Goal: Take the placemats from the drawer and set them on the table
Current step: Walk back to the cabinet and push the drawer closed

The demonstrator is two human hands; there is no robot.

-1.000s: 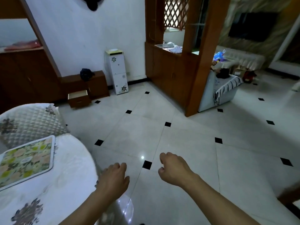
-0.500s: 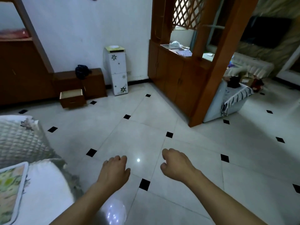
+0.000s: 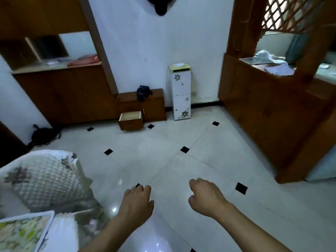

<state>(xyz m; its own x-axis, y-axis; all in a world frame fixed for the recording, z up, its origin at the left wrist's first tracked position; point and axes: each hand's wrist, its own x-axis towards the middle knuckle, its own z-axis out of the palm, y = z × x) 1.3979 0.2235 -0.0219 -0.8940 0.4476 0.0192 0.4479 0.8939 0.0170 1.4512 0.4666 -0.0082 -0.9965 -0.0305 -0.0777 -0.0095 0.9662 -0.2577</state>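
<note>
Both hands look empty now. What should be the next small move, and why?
Probably step forward toward the open drawer: the left hand and right hand hold nothing, one placemat already lies on the table, and the drawer stands far across the floor.

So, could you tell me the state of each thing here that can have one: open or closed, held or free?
drawer: pulled open, nobody touching it.
placemat: lying flat on the table, not held.
left hand: holds nothing, fingers loosely curled.
right hand: holds nothing, fingers loosely curled.
low cabinet door: closed.
white floral cabinet: closed.
sideboard doors: closed.
</note>
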